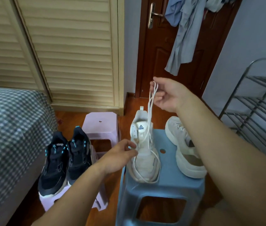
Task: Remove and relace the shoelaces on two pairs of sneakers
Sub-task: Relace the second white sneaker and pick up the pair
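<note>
Blue stool (pixel 169 185); right forearm (pixel 227 152) hiding second white sneaker (pixel 179 137).

blue stool (pixel 169 186) | pink stool (pixel 100 126) | checked bed (pixel 13 121) | metal rack (pixel 258 101) | door (pixel 161 51)

We see two bare forearms entering from the bottom of the frame, with no sleeve, cuff, watch, bracelet or ring showing on either. The left hand (pixel 120 154) sits at centre, its arm running down to the lower left edge, uncovered along all we can see of it. The right hand (pixel 168 93) appears in the upper middle, its broad forearm crossing the right half of the frame down to the lower right corner, likewise uncovered. Neither hand wears a glove. At the bottom right edge we make out a rounded bare shape, perhaps a knee, though we cannot tell for certain.
</note>
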Available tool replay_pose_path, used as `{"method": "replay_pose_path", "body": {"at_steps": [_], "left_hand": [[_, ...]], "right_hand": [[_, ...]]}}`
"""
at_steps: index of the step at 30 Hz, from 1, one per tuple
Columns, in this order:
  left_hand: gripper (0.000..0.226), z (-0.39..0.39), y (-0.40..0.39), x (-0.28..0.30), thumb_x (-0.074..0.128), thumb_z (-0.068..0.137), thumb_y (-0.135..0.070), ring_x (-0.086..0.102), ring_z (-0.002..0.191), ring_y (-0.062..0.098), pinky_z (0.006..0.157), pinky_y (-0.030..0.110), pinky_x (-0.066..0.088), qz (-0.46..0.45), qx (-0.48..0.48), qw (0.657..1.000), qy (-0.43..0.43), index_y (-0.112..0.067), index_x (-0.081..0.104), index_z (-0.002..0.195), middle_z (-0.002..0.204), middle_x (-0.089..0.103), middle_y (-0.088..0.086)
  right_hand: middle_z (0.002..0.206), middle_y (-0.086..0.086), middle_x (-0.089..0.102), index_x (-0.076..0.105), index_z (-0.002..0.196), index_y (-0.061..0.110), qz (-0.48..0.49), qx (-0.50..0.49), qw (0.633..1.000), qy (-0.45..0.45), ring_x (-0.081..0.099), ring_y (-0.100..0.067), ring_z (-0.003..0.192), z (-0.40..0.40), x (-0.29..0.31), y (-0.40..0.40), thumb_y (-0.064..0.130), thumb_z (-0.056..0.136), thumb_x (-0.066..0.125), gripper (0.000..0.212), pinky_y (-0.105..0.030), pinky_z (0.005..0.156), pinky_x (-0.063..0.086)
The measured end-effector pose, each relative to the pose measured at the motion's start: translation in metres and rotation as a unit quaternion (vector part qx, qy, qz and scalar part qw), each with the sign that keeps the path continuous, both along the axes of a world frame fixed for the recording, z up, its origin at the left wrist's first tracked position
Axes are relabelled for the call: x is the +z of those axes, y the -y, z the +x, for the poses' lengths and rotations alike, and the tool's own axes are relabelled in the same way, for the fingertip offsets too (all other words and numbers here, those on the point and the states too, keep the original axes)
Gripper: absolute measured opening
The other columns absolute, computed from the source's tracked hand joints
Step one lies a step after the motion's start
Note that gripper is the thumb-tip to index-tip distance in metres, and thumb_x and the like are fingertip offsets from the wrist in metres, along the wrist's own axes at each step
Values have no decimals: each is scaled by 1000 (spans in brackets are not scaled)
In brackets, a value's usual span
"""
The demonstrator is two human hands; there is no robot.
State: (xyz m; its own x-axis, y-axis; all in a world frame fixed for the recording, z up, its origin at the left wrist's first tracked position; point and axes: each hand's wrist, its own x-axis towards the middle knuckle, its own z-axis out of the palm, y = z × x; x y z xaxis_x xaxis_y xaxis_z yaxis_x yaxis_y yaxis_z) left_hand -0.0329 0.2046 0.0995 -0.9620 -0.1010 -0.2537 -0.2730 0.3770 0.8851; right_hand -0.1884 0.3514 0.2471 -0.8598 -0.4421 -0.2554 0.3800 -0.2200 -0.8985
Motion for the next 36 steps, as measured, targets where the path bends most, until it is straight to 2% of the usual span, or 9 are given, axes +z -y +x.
{"method": "replay_pose_path", "body": {"at_steps": [3, 8, 11, 13, 20, 23, 27, 33, 36], "left_hand": [[16, -1, -3, -2, 64, 98, -28, 66, 104, 23, 94, 42, 55, 11, 28, 1000, -4, -28, 60, 113, 111, 67, 3], [13, -6, -11, -7, 68, 96, -28, 64, 86, 11, 73, 23, 52, -18, 86, 994, -58, -22, 62, 107, 99, 68, 1], [16, -17, -15, -9, 65, 96, -37, 61, 81, 8, 72, 25, 51, -143, 97, 976, -135, -25, 61, 106, 95, 64, -4], [25, -29, -20, -12, 59, 97, -46, 60, 90, 13, 80, 33, 53, -278, 72, 942, -174, -25, 61, 111, 105, 59, -4], [42, -58, -39, -14, 58, 92, -58, 60, 103, 26, 91, 45, 51, -407, 47, 898, -162, -19, 72, 101, 109, 60, 5], [44, -59, -50, -14, 58, 94, -54, 62, 104, 27, 87, 42, 48, -473, 44, 866, -156, -15, 71, 110, 112, 63, 7], [36, -62, -57, -11, 56, 99, -42, 66, 100, 28, 73, 34, 46, -455, 34, 878, -144, -12, 68, 114, 112, 68, 10], [40, -82, -55, 11, 59, 98, -44, 64, 106, 31, 83, 37, 47, -419, -11, 907, -34, -11, 65, 119, 115, 68, 12], [27, -88, -46, 16, 65, 96, -40, 61, 88, 23, 71, 30, 42, -366, -26, 930, -12, -14, 67, 91, 91, 65, 6]], "right_hand": [[116, -7, 66, 65, 125, 7, 21, -27, 994, -106, 64, -18, 95, -16, 5, 17, 31, 99, 62, 36, -29, 84, 57], [145, -9, 55, 53, 142, 7, 295, 5, 921, -255, 52, -24, 133, -29, -29, 28, 33, 99, 61, 51, -44, 116, 39], [118, 0, 69, 69, 105, 26, 360, -59, 880, -305, 64, -20, 111, -4, -57, 15, 18, 98, 56, 16, -41, 102, 52], [98, 2, 69, 64, 85, 31, 360, -100, 887, -272, 69, -22, 94, 16, -80, 3, 12, 95, 53, 24, -45, 88, 59], [99, -4, 67, 58, 93, 23, 431, 9, 881, -193, 64, -25, 96, 65, -161, -34, 32, 85, 66, 14, -43, 89, 55], [90, -8, 67, 55, 93, 17, 445, 45, 881, -157, 66, -25, 78, 76, -171, -44, 34, 87, 73, 26, -39, 70, 55], [50, 1, 61, 54, 93, 10, 426, 101, 893, -106, 52, -10, 40, 79, -172, -60, 28, 93, 70, 23, -24, 45, 41], [84, -9, 64, 71, 94, 0, 273, 161, 940, -128, 57, -17, 77, 80, -152, -63, 9, 100, 55, 19, -27, 71, 48], [92, 2, 71, 74, 95, 13, 298, 151, 928, -165, 61, -10, 80, 82, -155, -59, -11, 94, 46, 37, -18, 73, 51]]}}
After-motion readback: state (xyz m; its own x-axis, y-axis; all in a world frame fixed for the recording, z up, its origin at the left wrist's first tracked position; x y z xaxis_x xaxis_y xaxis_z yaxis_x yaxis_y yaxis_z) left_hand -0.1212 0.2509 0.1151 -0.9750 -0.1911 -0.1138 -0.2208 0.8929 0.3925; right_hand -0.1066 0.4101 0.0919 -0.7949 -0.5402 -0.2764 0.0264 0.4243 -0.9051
